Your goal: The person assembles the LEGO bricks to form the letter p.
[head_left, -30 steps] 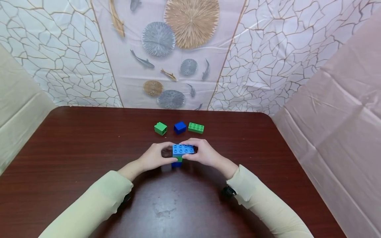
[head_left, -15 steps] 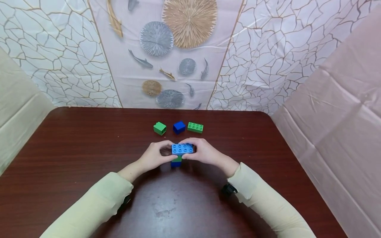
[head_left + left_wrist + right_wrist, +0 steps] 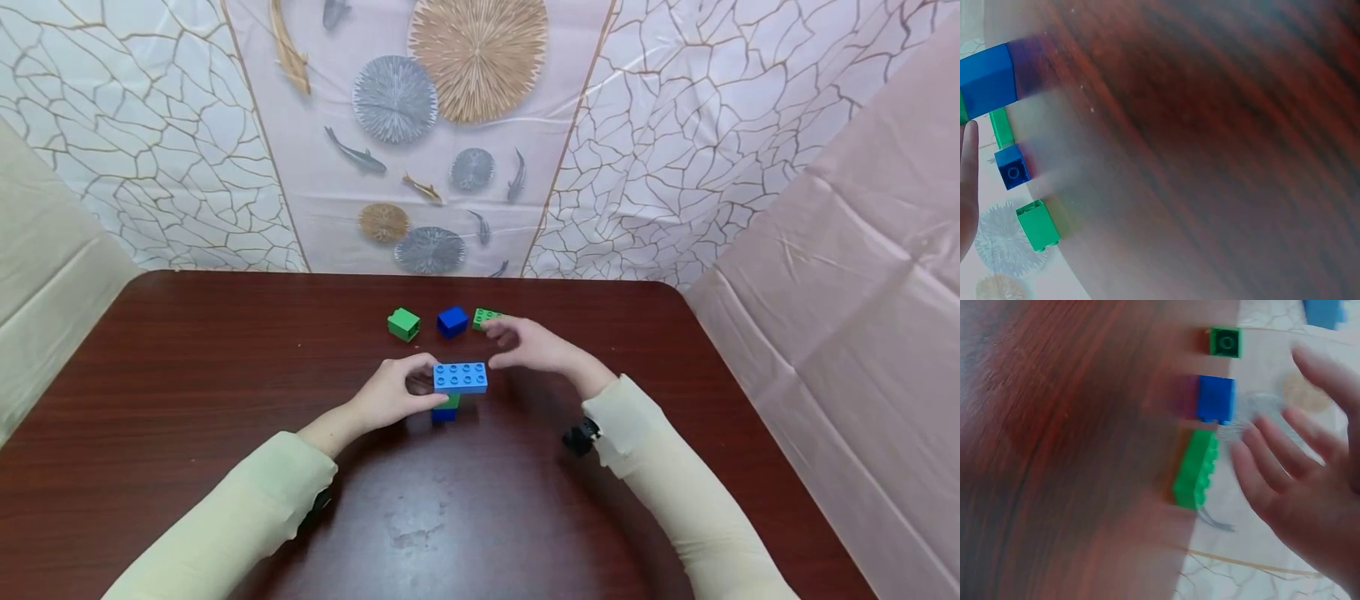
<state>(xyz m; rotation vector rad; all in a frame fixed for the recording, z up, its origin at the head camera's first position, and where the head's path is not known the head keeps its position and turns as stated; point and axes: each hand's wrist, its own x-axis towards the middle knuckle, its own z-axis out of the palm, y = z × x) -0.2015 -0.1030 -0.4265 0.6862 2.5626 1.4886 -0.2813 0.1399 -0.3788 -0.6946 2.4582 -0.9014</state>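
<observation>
My left hand (image 3: 390,393) holds a small stack of toy building bricks between thumb and fingers. On top sits a long light-blue brick (image 3: 460,378), its studs up and its right end jutting out past the bricks below. Under it come a green brick (image 3: 447,402) and, lowest, a dark blue brick (image 3: 444,414). My right hand (image 3: 534,345) is in the air with fingers spread and slightly bent, nothing in them. It overlaps part of a long green brick (image 3: 483,316) in the head view; the right wrist view shows a gap between fingers and that brick (image 3: 1192,469).
Beyond the stack, a loose dark blue brick (image 3: 452,322) lies left of the long green one. Further left lies a smaller green brick (image 3: 403,324) on its side. A patterned cloth (image 3: 300,192) hangs behind the far edge of the brown table (image 3: 225,358).
My right hand has let go of the stack and moved away to the right and toward the far bricks. The left hand keeps its hold on the stack, nearly unmoved.
</observation>
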